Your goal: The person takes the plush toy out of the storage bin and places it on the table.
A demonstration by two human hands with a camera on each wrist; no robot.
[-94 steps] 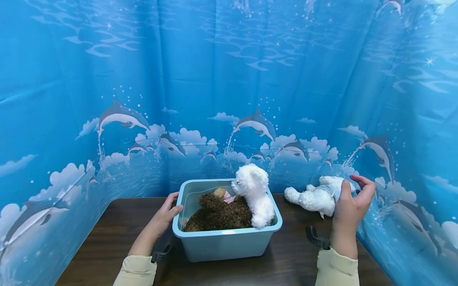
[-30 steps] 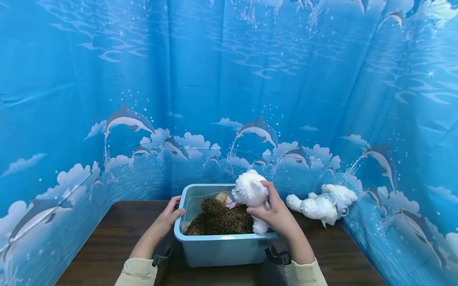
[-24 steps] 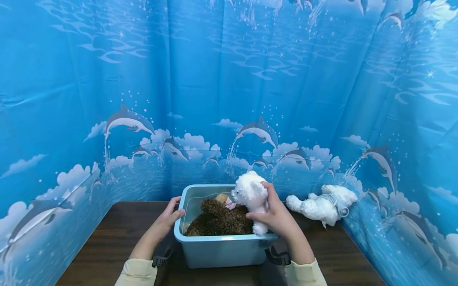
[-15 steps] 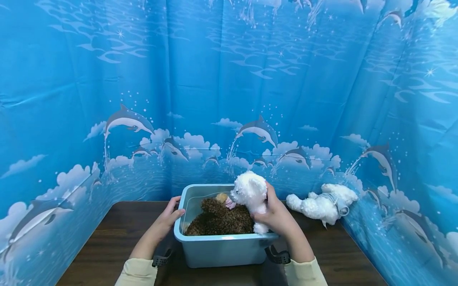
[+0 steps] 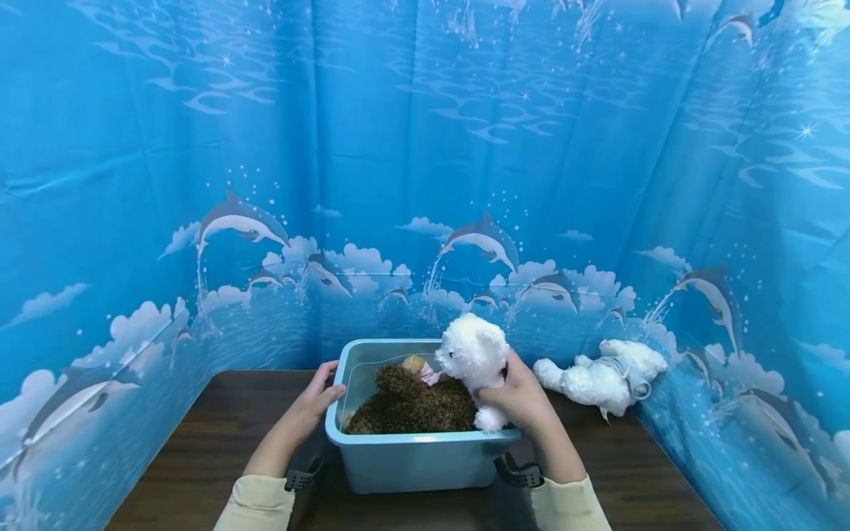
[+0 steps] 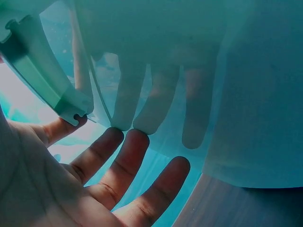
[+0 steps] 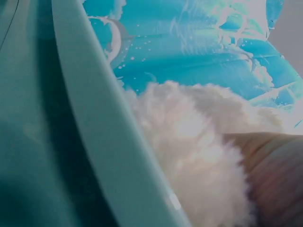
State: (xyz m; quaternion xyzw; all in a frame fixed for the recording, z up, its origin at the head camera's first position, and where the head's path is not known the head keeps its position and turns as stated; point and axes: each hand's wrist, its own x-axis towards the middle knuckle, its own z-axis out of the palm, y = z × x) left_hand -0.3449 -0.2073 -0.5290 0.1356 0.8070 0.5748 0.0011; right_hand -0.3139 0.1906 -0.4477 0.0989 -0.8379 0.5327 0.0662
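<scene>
The right hand [image 5: 521, 398] holds the white plush animal [image 5: 473, 350], upright along its long axis, at the right end of the light-blue bin [image 5: 425, 468]; farther off, the left hand [image 5: 312, 402] grips the bin's left rim. The brown curly plush [image 5: 421, 405] fills the bin's middle, and a second white plush [image 5: 591, 380] lies lengthwise right of the bin. Most of the right fingers are hidden, the held plush's underside is unclear, and a small tan-and-pink toy [image 5: 415, 363] toward the bin's back is partly covered.

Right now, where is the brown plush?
In the head view, the brown plush lies in the tub, left of the white plush in the right hand.
</scene>
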